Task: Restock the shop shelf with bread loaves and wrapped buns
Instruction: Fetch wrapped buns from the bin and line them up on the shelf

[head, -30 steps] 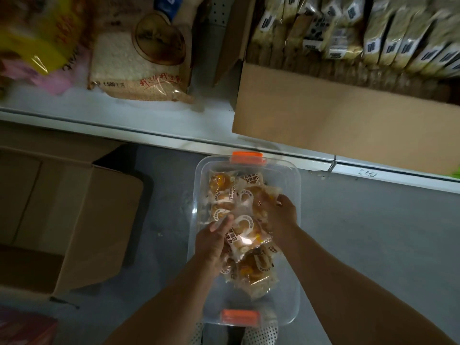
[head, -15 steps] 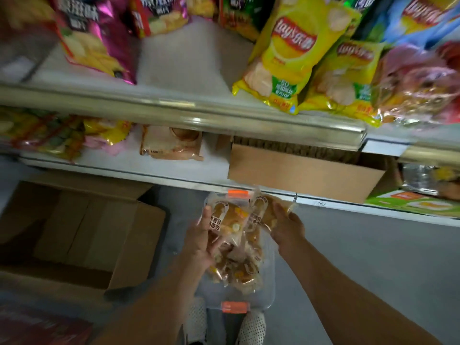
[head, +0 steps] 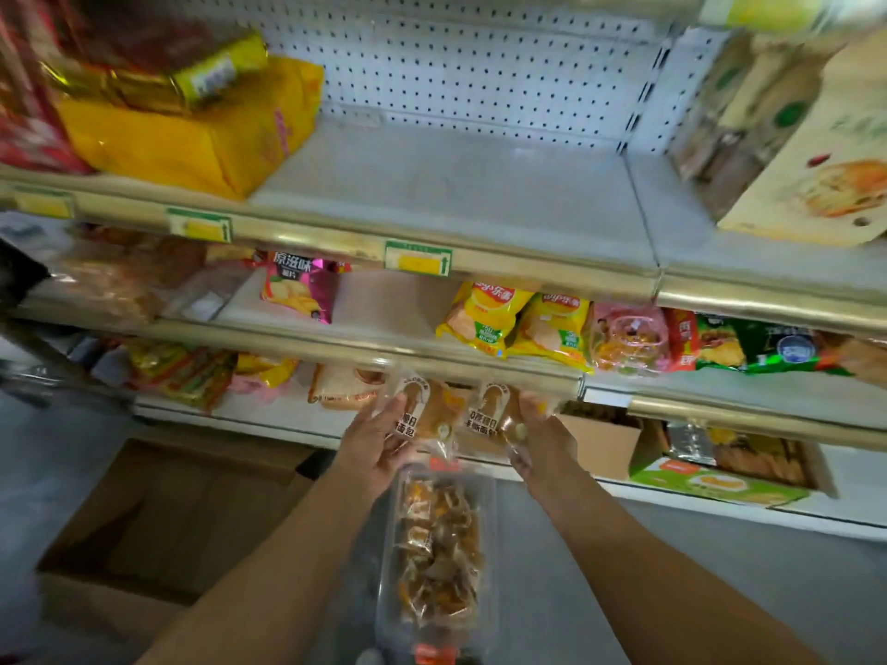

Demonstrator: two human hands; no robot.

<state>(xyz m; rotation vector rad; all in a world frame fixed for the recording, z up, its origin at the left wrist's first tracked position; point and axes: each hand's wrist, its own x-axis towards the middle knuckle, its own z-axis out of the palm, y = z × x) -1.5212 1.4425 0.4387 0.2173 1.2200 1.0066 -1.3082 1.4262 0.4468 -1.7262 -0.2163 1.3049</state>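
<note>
while both arms reach forward in front of the shop shelving, the left hand (head: pixel 372 441) grips a wrapped bun (head: pixel 425 410) in a clear printed packet, thumb and fingers curled round its lower left edge. the right hand (head: pixel 542 436) pinches a second wrapped bun (head: pixel 489 407) by its right side, with more crinkled clear wrapping hanging below the palm. the two packets are held side by side, just apart, raised in front of the rail of the lower shelf.

below the hands, on the grey floor, stands a clear plastic bin (head: pixel 489 520) with orange latches, filled with more wrapped buns (head: pixel 439 554). an open cardboard box (head: pixel 158 515) sits to its left.

the upper shelf (head: pixel 461 184) has a wide bare stretch in front of the white pegboard back, with yellow packages (head: pixel 192 132) at its left end and a tan printed carton (head: pixel 825 175) at its right. yellow price tags (head: pixel 417 259) sit on its front rail. on the shelf below lie yellow crisp bags (head: pixel 518 324), a pink crisp bag (head: pixel 300 290) and a green bag (head: pixel 768 345). the far left of the picture is blurred.
</note>
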